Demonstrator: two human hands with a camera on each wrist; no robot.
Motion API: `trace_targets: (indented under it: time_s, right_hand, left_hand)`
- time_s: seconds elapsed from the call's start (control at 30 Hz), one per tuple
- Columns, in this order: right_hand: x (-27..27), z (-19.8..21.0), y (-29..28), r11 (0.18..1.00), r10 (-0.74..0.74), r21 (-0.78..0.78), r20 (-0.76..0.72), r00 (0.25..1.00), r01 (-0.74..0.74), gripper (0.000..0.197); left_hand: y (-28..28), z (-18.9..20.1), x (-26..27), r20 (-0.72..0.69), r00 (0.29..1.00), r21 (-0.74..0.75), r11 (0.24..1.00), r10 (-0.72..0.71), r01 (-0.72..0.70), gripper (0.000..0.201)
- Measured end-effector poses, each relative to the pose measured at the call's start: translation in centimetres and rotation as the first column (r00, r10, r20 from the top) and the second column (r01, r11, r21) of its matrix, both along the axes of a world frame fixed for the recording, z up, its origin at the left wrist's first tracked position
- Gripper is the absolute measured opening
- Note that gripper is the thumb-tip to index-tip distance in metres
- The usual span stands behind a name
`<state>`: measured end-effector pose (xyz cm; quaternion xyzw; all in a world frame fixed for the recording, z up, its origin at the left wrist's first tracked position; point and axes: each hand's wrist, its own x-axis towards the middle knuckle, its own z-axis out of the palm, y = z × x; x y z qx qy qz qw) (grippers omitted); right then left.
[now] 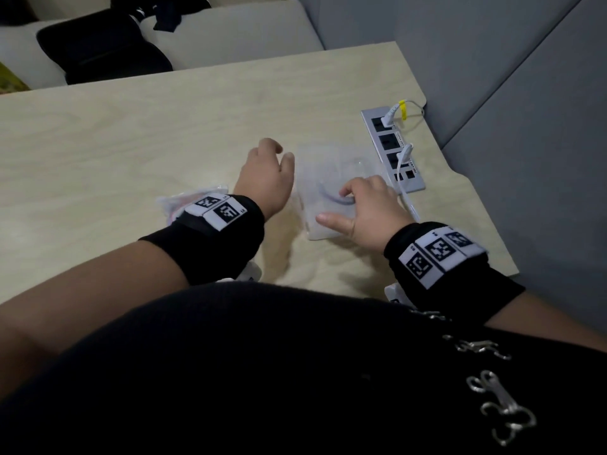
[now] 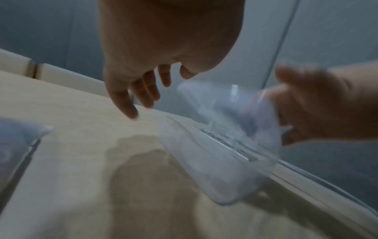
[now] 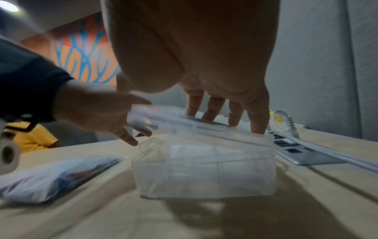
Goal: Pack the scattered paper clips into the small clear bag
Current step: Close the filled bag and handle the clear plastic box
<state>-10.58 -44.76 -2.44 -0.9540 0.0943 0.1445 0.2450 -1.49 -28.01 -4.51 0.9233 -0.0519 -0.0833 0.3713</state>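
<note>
A clear plastic box (image 1: 328,178) with a lid stands on the wooden table (image 1: 131,142); what it holds is too blurred to tell. My right hand (image 1: 364,205) lies on top of it, fingertips (image 3: 257,127) pressing the lid and thumb stretched out to the side. My left hand (image 1: 269,169) hovers just left of the box with its fingers (image 2: 143,97) loosely spread and nothing in them. A small clear bag (image 1: 184,200) with coloured clips inside lies on the table beside my left wrist, also in the right wrist view (image 3: 51,176).
A grey socket strip (image 1: 394,149) with white plugs and a white cable (image 1: 405,195) is set into the table right of the box. The table's right edge meets a grey padded wall. A black bag (image 1: 98,50) sits on the bench beyond the far edge.
</note>
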Motion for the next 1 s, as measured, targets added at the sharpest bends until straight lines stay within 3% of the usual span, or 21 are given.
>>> trace_targets:
  time_s: [0.1,0.2,0.4,0.73,1.0]
  right_hand:
    - [-0.5,-0.9,0.8,0.995,0.052,-0.082,-0.044,0.998,-0.055,0.062]
    - [-0.7,-1.3,1.1,0.977,0.117,-0.17,-0.061,0.991,-0.126,0.054]
    - [-0.5,-1.3,1.5,0.953,0.17,-0.238,-0.095,0.981,-0.188,0.042]
    - [-0.2,-1.6,2.2,0.929,0.178,-0.29,-0.19,0.966,-0.228,0.043]
    - [0.6,-0.5,2.2,0.937,0.157,-0.268,-0.248,0.956,-0.223,0.054]
  left_hand:
    - [-0.1,0.2,-0.1,-0.183,0.982,0.086,0.994,-0.054,0.07,0.062]
    - [-0.7,0.0,-0.9,-0.253,0.958,0.153,0.973,-0.131,0.174,0.075]
    - [-1.9,0.1,-1.0,-0.242,0.964,0.189,0.969,-0.112,0.16,0.066]
    - [-2.9,0.2,-0.8,-0.208,0.973,0.245,0.957,-0.104,0.155,0.05]
    - [-2.3,0.3,-0.7,-0.229,0.969,0.185,0.973,-0.094,0.138,0.054]
